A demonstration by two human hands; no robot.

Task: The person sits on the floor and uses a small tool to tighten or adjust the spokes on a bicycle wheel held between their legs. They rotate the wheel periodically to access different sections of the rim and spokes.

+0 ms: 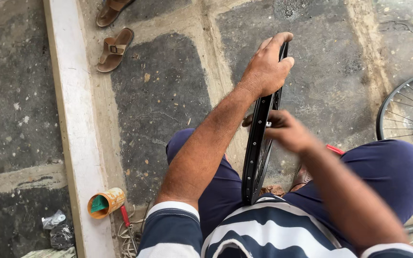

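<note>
- Between the person's knees, at the centre of the view, a black bicycle rim (259, 143) stands upright on edge, seen almost edge-on, running from about 12 o'clock down to 6 o'clock where it meets the striped shirt (264, 231)
- At the rim's 12 o'clock end the left hand (266, 67) grips the top of it, fingers curled over the edge and pressed close together, thumb on the near side
- Just right of the rim's middle, at about 3 o'clock from it, the right hand (288, 130) is blurred; its fingers are bunched and seem to pinch something small at the rim, but what it is I cannot tell
- Thin spokes (265, 155) show inside the rim below the right hand
- Both forearms come up from 6 o'clock, out of short sleeves striped navy and white, over dark blue trousers (393, 167)
- A bit of red (334, 149) peeks out beside the right forearm; what it belongs to is hidden
- At 3 o'clock, at the frame's edge and well apart, part of a second spoked wheel (407, 110) lies on the stone floor (168, 95)
- At 8 o'clock, near a white raised strip (72, 119), an orange tin (106, 202) lies on its side with something green inside, a red-handled tool (125, 217) and some cord just beside it
- At 11 o'clock, far from the rim, two brown sandals (114, 48) lie on the floor
</note>
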